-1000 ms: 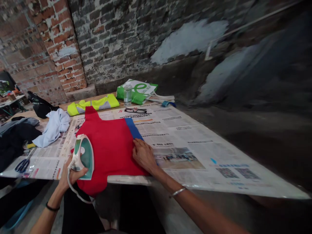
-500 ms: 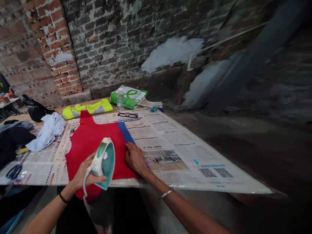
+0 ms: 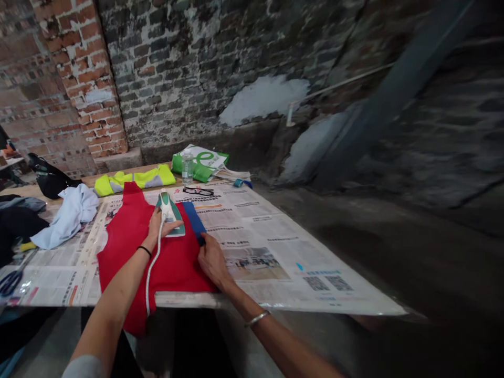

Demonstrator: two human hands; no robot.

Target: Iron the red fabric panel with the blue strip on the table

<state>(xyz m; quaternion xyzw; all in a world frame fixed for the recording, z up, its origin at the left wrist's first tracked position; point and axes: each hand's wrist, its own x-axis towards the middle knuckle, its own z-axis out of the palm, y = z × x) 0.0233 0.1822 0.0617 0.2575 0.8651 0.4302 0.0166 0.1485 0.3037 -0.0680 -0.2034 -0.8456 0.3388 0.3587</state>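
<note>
My left hand is shut around the handle of a white and teal steam iron, which rests on a red cloth garment near its far part. The iron's white cord trails back over the cloth and off the table's front edge. My right hand lies on the cloth's right edge, its fingertips touching the lower end of a blue fabric strip. The garment lies flat on spread newspaper, and part of it hangs over the front edge.
Black-framed glasses, a water bottle and a green and white bag lie beyond the cloth. To the left are a yellow hi-vis vest, a pale blue cloth and scissors. Brick walls stand behind.
The iron has slid away from me up the red cloth, closer to the blue strip. My right hand stays at the cloth's edge. The view has shifted slightly.
</note>
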